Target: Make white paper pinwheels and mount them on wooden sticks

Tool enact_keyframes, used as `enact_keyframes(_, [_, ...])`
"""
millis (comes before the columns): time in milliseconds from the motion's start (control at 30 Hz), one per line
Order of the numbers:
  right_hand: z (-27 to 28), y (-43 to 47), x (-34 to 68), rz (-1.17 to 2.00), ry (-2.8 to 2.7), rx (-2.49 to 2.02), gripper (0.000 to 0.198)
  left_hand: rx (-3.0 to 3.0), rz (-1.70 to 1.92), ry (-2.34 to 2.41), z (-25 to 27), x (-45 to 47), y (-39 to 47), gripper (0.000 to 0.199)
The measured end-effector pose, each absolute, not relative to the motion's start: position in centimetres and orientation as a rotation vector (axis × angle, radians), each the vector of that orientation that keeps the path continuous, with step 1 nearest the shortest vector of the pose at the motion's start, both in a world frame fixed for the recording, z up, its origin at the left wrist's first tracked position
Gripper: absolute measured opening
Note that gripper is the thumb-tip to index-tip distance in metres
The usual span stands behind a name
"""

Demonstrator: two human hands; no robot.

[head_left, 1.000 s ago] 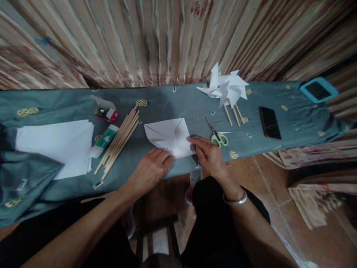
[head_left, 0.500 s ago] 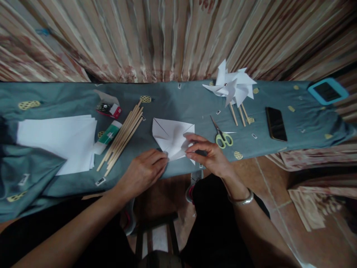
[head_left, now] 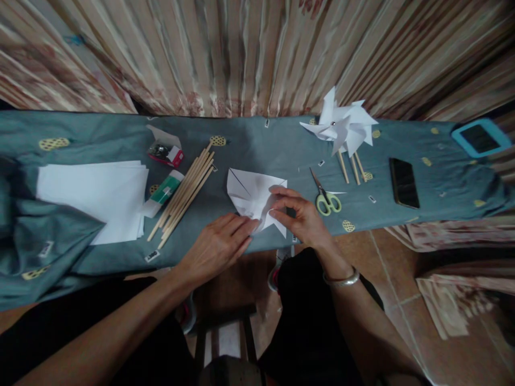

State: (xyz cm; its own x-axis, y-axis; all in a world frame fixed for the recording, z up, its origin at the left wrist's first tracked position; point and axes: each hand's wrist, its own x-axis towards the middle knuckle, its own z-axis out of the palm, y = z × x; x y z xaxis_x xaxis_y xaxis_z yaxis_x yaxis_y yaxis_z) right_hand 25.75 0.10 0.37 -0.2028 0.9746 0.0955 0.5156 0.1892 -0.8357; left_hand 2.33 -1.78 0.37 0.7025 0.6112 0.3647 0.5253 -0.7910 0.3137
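Note:
A white paper square [head_left: 245,188], cut inward from its corners and with a dark line along one cut, lies near the table's front edge. At its lower edge the fingers of my left hand [head_left: 223,241] are together, tips pressed on the paper; the thumb is hidden. My right hand [head_left: 301,214] pinches a bent flap of the same paper between thumb and fingers, over its right half. Green-handled scissors [head_left: 328,202] lie to the right of that hand. Left of the paper is a bundle of wooden sticks [head_left: 187,193].
White paper pinwheels [head_left: 350,126] on sticks lie at the back right. Farther right are a black phone [head_left: 404,182] and a blue-framed device [head_left: 480,138]. On the left are a paper stack [head_left: 92,198], a green-and-white box [head_left: 164,193] and an opened red box [head_left: 167,153] with small dark items.
My left fingers have slid right and now reach farther over the paper's lower edge. The right hand still pinches the flap. The whole view has shifted slightly.

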Motion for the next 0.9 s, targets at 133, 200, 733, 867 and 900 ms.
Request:
enact_keyframes(133, [0.0,0.6,24.2,0.742,-1.872,-1.446,0.003,2.747,0.659,0.868,-0.1,2.9,-1.9,0.028])
enact_keyframes(200, [-0.1,0.9,23.7,0.699,-1.893,-1.45,0.003,2.751,0.65,0.865,-0.2,3.0,-1.9,0.025])
enact_keyframes(733, [-0.4,1.4,22.8,0.621,-1.955,-1.484,0.009,2.747,0.669,0.918,-0.4,3.4,-1.7,0.024])
enact_keyframes(867, [-0.4,1.4,22.7,0.612,-1.951,-1.487,0.008,2.742,0.683,0.909,-0.4,3.4,-1.7,0.022])
enact_keyframes(900, [-0.4,1.4,22.7,0.61,-1.946,-1.487,0.008,2.743,0.682,0.906,-0.3,3.4,-1.8,0.021])
